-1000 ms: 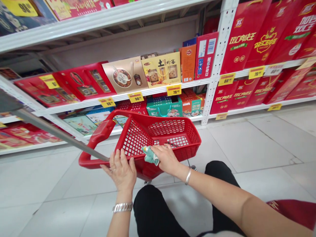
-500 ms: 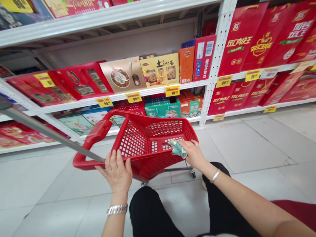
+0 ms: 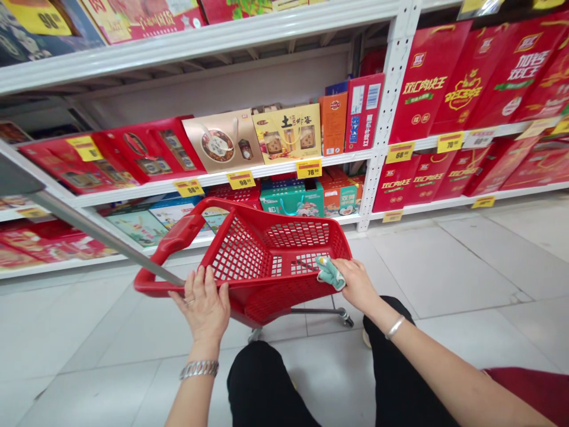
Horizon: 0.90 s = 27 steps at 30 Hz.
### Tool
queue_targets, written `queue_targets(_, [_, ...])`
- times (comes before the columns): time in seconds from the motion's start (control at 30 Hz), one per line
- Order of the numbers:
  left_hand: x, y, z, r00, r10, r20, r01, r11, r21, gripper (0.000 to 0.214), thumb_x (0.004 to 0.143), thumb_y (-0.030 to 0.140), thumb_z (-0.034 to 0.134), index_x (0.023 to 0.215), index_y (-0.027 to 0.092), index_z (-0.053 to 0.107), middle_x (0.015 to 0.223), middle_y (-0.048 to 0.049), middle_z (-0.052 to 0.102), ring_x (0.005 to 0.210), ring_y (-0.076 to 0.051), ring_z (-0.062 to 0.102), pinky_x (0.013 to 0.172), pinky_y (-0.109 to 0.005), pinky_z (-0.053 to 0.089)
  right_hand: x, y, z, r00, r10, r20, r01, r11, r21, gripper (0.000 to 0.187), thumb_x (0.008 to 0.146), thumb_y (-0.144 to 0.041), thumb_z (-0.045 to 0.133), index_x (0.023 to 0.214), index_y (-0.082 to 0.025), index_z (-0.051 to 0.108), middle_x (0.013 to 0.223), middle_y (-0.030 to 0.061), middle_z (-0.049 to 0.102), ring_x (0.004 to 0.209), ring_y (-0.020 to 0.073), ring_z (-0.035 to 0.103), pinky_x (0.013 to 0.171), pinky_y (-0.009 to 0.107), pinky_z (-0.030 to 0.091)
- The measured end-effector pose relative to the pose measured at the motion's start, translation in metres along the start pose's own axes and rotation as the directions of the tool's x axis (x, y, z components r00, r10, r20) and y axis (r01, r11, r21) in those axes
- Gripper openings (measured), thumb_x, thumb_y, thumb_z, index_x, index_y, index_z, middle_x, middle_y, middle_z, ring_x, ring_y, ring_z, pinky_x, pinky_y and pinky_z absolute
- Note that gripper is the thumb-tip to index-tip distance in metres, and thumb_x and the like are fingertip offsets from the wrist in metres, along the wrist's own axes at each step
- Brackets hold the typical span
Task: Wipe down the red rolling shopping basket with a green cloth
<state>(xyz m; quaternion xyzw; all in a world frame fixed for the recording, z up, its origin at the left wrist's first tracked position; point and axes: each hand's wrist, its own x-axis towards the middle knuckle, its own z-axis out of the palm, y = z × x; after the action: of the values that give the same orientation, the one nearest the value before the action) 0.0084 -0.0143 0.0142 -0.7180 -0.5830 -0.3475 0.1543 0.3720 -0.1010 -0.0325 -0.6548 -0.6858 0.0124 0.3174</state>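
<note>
A red plastic shopping cart (image 3: pixel 262 284) with a lattice basket stands in front of me, at a slant. Inside the basket no goods show. My left hand (image 3: pixel 204 305) lies on the near rim by the handle end, fingers stretched over the edge and thumb apart, beside a grey metal pole (image 3: pixel 109 237). My right hand (image 3: pixel 355 284) is closed around a crumpled light-green cloth (image 3: pixel 329 274) at the rim's other end. The cloth's lower part hangs on the outer side of the rim. How my right fingertips lie beneath it is hidden.
White shelves (image 3: pixel 213 41) with boxed goods rise close behind the cart. Red gift bags (image 3: pixel 422 83) stand on the right. A caster wheel (image 3: pixel 345 317) rests on the tiled floor (image 3: pixel 89 332). My knees (image 3: pixel 262 367) are close to the cart, and something dark red (image 3: pixel 528 385) is at the lower right.
My right hand and the cloth have shifted slightly right and down along the rim. My left hand has moved slightly left on the rim. The view has tilted a little.
</note>
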Motion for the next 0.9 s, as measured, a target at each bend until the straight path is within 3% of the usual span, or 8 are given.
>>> queue_targets(0.17, [0.025,-0.008,-0.004,0.996,-0.001,0.089,-0.003,0.999,0.038,0.058,0.102,0.038,0.041,0.153,0.012,0.051,0.155,-0.0259,0.053,0.154,-0.037,0.036,0.123,-0.074,0.001,-0.019,-0.016,0.008,0.998,-0.052,-0.035,0.050,0.998,-0.048,0.070,0.069,0.002,0.053,0.135,-0.021,0.060,0.126,0.0123,0.073,0.112,0.0266,0.066,0.104,0.044,0.046])
queue_targets(0.27, [0.034,-0.002,-0.004,0.989,-0.056,0.138,0.050,0.998,0.043,0.058,0.103,0.037,0.037,0.153,0.013,0.052,0.159,-0.0252,0.049,0.154,-0.038,0.036,0.120,-0.078,-0.001,-0.028,-0.027,0.012,0.996,-0.082,-0.045,0.080,0.995,-0.058,0.071,0.070,0.001,0.052,0.137,-0.021,0.059,0.123,0.0122,0.073,0.106,0.0264,0.066,0.099,0.042,0.050])
queue_targets(0.37, [0.026,0.019,0.005,0.978,-0.116,0.172,0.115,0.993,0.017,0.059,0.103,0.037,0.034,0.152,0.009,0.051,0.161,-0.0263,0.045,0.155,-0.039,0.033,0.118,-0.080,-0.001,-0.036,-0.041,0.017,0.994,-0.088,-0.065,0.084,0.995,-0.055,0.075,0.068,0.001,0.052,0.139,-0.021,0.057,0.122,0.0119,0.073,0.105,0.0274,0.066,0.097,0.042,0.051])
queue_targets(0.47, [0.003,0.054,0.021,0.963,-0.103,0.250,0.113,0.993,-0.026,0.060,0.103,0.038,0.038,0.153,0.008,0.050,0.161,-0.0263,0.044,0.156,-0.038,0.031,0.120,-0.078,0.002,-0.043,-0.057,0.023,0.991,-0.114,-0.063,0.112,0.993,-0.035,0.078,0.068,0.000,0.052,0.143,-0.022,0.056,0.125,0.0126,0.072,0.106,0.0294,0.066,0.097,0.045,0.051])
queue_targets(0.57, [-0.015,0.086,0.033,0.942,-0.088,0.324,0.097,0.995,-0.012,0.062,0.102,0.043,0.041,0.154,0.010,0.050,0.164,-0.0254,0.041,0.159,-0.038,0.025,0.121,-0.076,0.007,-0.047,-0.074,0.027,0.985,-0.170,-0.019,0.170,0.985,0.004,0.076,0.071,0.000,0.053,0.145,-0.019,0.056,0.130,0.0160,0.071,0.111,0.0311,0.065,0.101,0.048,0.049])
queue_targets(0.63, [-0.019,0.096,0.035,0.931,-0.123,0.344,0.121,0.992,0.026,0.066,0.101,0.048,0.044,0.154,0.009,0.050,0.166,-0.0270,0.036,0.160,-0.040,0.021,0.121,-0.077,0.008,-0.050,-0.083,0.028,0.972,-0.233,0.029,0.231,0.972,0.039,0.077,0.072,0.000,0.053,0.147,-0.018,0.055,0.134,0.0174,0.069,0.118,0.0316,0.064,0.106,0.050,0.045])
queue_targets(0.9, [-0.006,0.068,0.029,0.883,-0.208,0.420,0.200,0.978,0.064,0.067,0.100,0.042,0.045,0.158,0.008,0.042,0.171,-0.0240,0.025,0.161,-0.039,0.014,0.120,-0.077,0.005,-0.065,-0.094,0.025,0.876,-0.471,0.100,0.466,0.882,0.071,0.081,0.071,0.005,0.049,0.148,-0.019,0.055,0.142,0.0155,0.066,0.130,0.0286,0.060,0.115,0.053,0.037])
